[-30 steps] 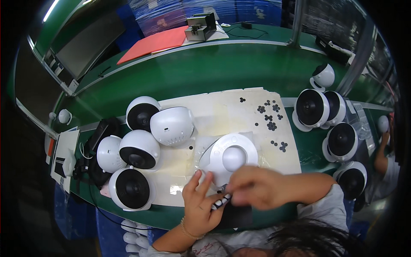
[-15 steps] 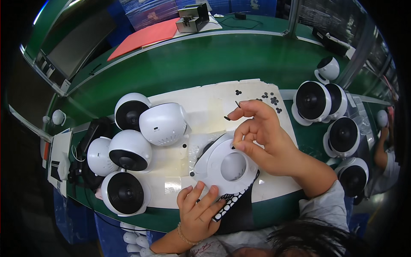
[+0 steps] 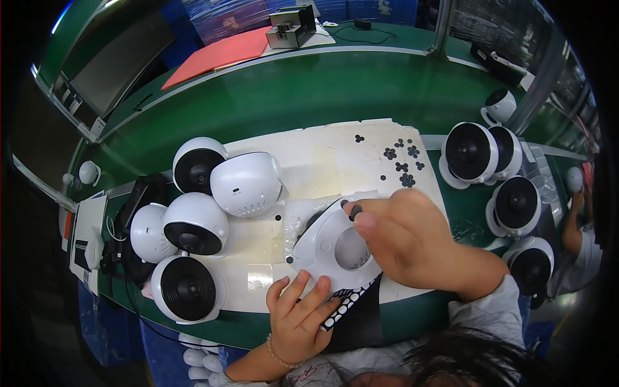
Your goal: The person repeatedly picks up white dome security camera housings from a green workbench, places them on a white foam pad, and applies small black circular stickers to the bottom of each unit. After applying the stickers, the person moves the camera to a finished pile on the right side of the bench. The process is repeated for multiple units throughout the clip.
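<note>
A white rounded device stand [image 3: 309, 261] with a round opening lies tilted on the beige board, on a black-and-white dotted cloth [image 3: 348, 306]. My left hand [image 3: 300, 316] rests on its lower edge, fingers spread flat. At its upper end, my right hand [image 3: 412, 242] pinches a small round black pad [image 3: 355, 212] by thumb and finger. Another black dot [image 3: 344, 203] shows beside that fingertip; whether it sits on the stand or the finger I cannot tell. One more black pad [image 3: 289, 260] is on the stand's left corner. The right hand covers the stand's right side.
Several white ball-shaped cameras [image 3: 188, 290] with black fronts stand left of the stand. More of them [image 3: 518, 202] line the right side. Loose black pads [image 3: 405, 180] lie in clusters on the board's upper right. A green panel [image 3: 290, 90] runs behind the board [image 3: 316, 148].
My right hand has come down toward the stand, its raised fingers now lowered to the upper end. More loose pads on the board are uncovered. The left hand stays in place.
</note>
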`<state>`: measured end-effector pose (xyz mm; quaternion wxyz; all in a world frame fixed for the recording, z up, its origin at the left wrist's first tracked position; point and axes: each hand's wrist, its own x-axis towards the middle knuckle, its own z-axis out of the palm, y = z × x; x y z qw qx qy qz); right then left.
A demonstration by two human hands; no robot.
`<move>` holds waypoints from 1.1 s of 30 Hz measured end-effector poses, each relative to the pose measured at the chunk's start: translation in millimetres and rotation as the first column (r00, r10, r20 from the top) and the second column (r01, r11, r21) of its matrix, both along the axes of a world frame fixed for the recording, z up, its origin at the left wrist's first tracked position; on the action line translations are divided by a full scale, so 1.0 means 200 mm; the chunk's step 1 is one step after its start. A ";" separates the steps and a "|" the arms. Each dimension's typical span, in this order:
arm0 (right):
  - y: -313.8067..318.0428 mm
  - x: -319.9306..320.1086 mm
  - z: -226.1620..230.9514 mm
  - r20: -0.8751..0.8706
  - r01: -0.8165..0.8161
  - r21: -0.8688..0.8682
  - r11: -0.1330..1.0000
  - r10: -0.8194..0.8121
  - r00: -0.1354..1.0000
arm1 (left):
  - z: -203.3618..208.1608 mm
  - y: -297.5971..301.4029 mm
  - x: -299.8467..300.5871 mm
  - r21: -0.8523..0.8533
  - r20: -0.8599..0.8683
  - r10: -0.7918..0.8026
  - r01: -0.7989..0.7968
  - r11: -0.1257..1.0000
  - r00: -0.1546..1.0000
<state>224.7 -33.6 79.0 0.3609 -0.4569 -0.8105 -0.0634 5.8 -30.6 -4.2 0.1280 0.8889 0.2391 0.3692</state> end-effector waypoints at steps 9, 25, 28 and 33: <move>0.04 -0.09 -0.03 -0.348 -0.169 -0.268 0.949 0.068 0.935 | 0.00 0.00 0.02 0.001 0.041 -0.017 0.017 1.000 0.999; -0.06 -0.11 -0.02 0.178 0.050 -0.028 0.998 -0.045 0.983 | 0.02 0.00 0.02 -0.008 0.021 0.003 -0.003 1.000 1.000; -0.11 -0.03 -0.04 0.028 0.046 -0.105 0.993 -0.044 0.999 | 0.02 0.00 0.02 -0.006 0.027 0.005 -0.005 1.000 1.000; -0.17 -0.02 -0.14 -0.261 -0.059 -0.319 0.946 -0.028 0.965 | 0.01 -0.01 0.03 0.002 0.028 0.028 -0.028 1.000 0.999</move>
